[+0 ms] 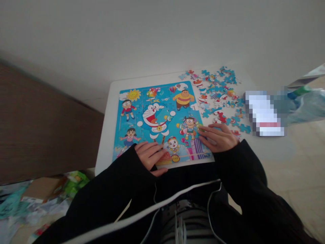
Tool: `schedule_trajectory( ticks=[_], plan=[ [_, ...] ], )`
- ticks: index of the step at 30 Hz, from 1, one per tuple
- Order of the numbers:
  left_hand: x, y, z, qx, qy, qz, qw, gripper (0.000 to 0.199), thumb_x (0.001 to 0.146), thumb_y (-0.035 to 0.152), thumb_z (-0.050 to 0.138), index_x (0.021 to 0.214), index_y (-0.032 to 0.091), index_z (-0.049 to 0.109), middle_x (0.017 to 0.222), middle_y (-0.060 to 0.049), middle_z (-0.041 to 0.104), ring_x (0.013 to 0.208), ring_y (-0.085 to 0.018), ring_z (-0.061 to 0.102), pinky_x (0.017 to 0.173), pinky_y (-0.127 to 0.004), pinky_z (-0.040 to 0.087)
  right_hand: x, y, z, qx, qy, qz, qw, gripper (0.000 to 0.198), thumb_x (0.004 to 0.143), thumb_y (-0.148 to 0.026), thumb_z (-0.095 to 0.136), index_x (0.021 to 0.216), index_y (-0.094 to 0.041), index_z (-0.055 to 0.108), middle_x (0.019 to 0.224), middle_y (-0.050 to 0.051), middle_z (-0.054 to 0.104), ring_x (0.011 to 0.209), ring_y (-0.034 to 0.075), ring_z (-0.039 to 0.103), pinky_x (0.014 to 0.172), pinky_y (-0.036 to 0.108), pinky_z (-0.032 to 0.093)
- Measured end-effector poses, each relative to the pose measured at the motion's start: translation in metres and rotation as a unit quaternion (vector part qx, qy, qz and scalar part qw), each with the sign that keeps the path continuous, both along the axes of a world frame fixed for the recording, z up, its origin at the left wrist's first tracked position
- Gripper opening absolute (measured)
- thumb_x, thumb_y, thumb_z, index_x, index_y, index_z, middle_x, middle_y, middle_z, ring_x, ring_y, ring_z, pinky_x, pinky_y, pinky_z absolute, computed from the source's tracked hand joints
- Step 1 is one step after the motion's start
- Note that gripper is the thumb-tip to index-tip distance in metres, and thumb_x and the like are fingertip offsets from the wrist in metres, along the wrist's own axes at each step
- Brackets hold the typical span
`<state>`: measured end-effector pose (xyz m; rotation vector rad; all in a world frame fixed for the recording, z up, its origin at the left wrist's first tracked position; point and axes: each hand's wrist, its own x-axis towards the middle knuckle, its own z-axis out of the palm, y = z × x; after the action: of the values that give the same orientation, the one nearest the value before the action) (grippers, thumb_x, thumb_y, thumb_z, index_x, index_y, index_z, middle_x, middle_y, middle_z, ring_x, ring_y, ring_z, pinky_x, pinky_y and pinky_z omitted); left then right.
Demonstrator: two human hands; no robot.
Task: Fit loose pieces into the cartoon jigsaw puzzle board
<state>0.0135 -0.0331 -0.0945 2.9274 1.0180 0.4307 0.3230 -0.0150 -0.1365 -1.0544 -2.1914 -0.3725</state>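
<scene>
A blue cartoon jigsaw puzzle (139, 135), with a large blue and white cat figure in the middle, lies flat on a small white table. My left hand (150, 156) rests on its lower edge, fingers stretched out and a little apart. At the puzzle's right side, my right hand (220, 137) reaches in from the right with its fingers extended. Its fingertips touch the board beside the figure with glasses. No loose piece can be made out in either hand. Loose puzzle pieces (220, 118) are scattered to the right of the board.
A phone-like device (265, 113), blurred by pixels, is at the table's right, beside a clear plastic item (307, 105). A pale wall stands behind and a brown panel (48, 125) at left. A cardboard box (42, 189) and wrappers lie below left. A white cord crosses my lap.
</scene>
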Motion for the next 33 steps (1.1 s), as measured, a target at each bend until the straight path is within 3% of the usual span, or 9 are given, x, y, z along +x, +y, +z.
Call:
schedule_trajectory(
  ticks=[4, 7, 12, 20, 28, 33],
  plan=[
    [-0.009, -0.008, -0.003, 0.054, -0.038, 0.027, 0.997, 0.038, 0.084, 0.045, 0.056, 0.102, 0.015, 0.069, 0.101, -0.008, 0.072, 0.093, -0.024, 0.067, 0.081, -0.038, 0.052, -0.001, -0.001, 0.000, 0.015, 0.006, -0.014, 1.000, 0.009, 0.079, -0.025, 0.068, 0.086, -0.022, 0.073, 0.092, -0.002, 0.074, 0.082, 0.018, 0.066, 0.070, 0.029, 0.059],
    [-0.012, -0.016, -0.007, 0.074, -0.056, 0.053, 0.994, 0.036, 0.083, 0.044, 0.059, 0.100, 0.014, 0.069, 0.102, -0.009, 0.072, 0.094, -0.025, 0.067, 0.079, -0.038, 0.054, -0.005, -0.003, 0.002, -0.018, 0.026, -0.028, 0.999, 0.017, 0.082, -0.026, 0.066, 0.096, -0.022, 0.073, 0.097, 0.000, 0.073, 0.087, 0.018, 0.067, 0.075, 0.030, 0.059],
    [-0.001, -0.033, -0.016, 0.073, -0.080, 0.085, 0.990, 0.029, 0.083, 0.037, 0.062, 0.103, 0.016, 0.068, 0.105, -0.008, 0.071, 0.096, -0.024, 0.067, 0.081, -0.039, 0.054, -0.007, -0.003, 0.001, -0.083, 0.005, 0.061, 0.995, 0.029, 0.084, -0.021, 0.063, 0.112, -0.022, 0.068, 0.108, 0.001, 0.070, 0.098, 0.018, 0.065, 0.084, 0.030, 0.058],
    [0.010, -0.037, -0.035, 0.071, -0.120, 0.081, 0.987, 0.026, 0.087, 0.034, 0.062, 0.103, 0.014, 0.067, 0.106, -0.011, 0.070, 0.101, -0.024, 0.065, 0.082, -0.035, 0.058, -0.015, -0.009, -0.001, -0.129, 0.044, 0.017, 0.991, 0.022, 0.089, -0.019, 0.056, 0.103, -0.021, 0.072, 0.105, 0.003, 0.071, 0.097, 0.019, 0.065, 0.086, 0.033, 0.057],
    [0.011, -0.040, -0.036, 0.082, -0.150, 0.096, 0.981, 0.027, 0.085, 0.030, 0.063, 0.105, 0.011, 0.064, 0.106, -0.013, 0.069, 0.104, -0.025, 0.064, 0.086, -0.037, 0.058, -0.007, -0.003, -0.008, -0.132, -0.007, 0.060, 0.989, 0.030, 0.087, -0.021, 0.058, 0.115, -0.028, 0.066, 0.114, -0.003, 0.067, 0.100, 0.017, 0.064, 0.085, 0.029, 0.057],
    [0.012, -0.044, -0.038, 0.084, -0.162, 0.106, 0.977, 0.028, 0.083, 0.026, 0.065, 0.106, 0.010, 0.063, 0.106, -0.015, 0.068, 0.105, -0.025, 0.064, 0.088, -0.037, 0.057, -0.014, -0.006, -0.005, -0.145, 0.021, 0.022, 0.989, 0.025, 0.090, -0.022, 0.054, 0.109, -0.027, 0.070, 0.109, -0.002, 0.069, 0.099, 0.016, 0.064, 0.086, 0.029, 0.056]
  ],
)
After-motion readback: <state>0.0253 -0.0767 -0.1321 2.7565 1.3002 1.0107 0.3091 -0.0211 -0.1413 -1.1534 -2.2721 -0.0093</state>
